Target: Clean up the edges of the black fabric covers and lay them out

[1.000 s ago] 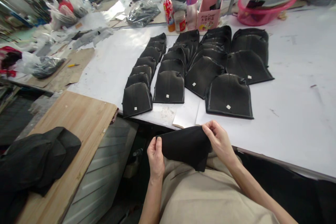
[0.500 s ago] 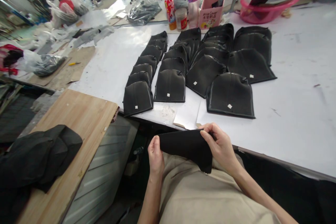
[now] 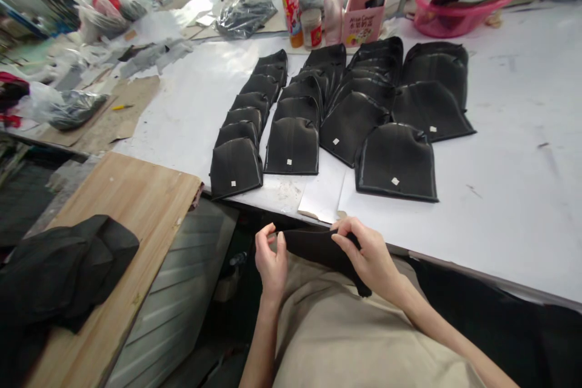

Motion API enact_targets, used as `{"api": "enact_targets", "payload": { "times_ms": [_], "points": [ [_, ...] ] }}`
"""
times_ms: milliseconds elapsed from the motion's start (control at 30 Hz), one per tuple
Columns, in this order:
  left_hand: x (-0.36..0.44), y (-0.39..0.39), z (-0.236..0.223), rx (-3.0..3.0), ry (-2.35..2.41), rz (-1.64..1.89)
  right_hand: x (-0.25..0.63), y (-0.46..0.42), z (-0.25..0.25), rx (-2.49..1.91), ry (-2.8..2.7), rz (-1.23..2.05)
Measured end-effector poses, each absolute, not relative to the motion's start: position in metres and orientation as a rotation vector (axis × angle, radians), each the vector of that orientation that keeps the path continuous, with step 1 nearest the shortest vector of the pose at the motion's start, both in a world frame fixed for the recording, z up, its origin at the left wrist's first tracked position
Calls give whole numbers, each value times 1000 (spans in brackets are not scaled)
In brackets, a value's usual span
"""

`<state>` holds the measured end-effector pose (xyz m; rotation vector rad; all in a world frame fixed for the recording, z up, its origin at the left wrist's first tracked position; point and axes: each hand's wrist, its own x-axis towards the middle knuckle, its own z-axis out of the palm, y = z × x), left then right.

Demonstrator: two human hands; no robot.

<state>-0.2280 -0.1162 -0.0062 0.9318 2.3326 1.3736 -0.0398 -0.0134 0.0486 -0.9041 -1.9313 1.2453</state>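
Observation:
A piece of black fabric (image 3: 313,247) is stretched between my two hands above my lap, just off the table's front edge. My left hand (image 3: 271,264) has its left corner between thumb and index finger, with the fingertips slightly parted. Along the top edge on the other side, my right hand (image 3: 366,251) pinches the cloth, and a lower corner hangs below that hand. Beyond them on the table, several finished-looking black fabric covers (image 3: 396,160) lie overlapped in rows, some with a small white label.
The white-topped table (image 3: 509,194) carries a pink basin (image 3: 468,18), a pink box (image 3: 366,12), a drink bottle (image 3: 291,12) and a glass jar (image 3: 311,29) at the back. To my left, dark cloth (image 3: 77,267) lies on a wooden board (image 3: 150,194).
The fabric's top edge has tilted and folded, showing less of its face. My right hand has moved slightly left, and my left fingers have parted a little. The view has shifted slightly.

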Motion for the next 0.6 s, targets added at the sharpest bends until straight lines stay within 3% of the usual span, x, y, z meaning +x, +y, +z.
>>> {"api": "enact_targets", "payload": {
  "times_ms": [167,600],
  "points": [
    [-203,-106,29,1689,1984,1138,-49,-20,42,-827,-2137,1167],
    [-184,-93,31,970,1647,1230,-35,-18,24,-841,-1906,1442]
  ]
}}
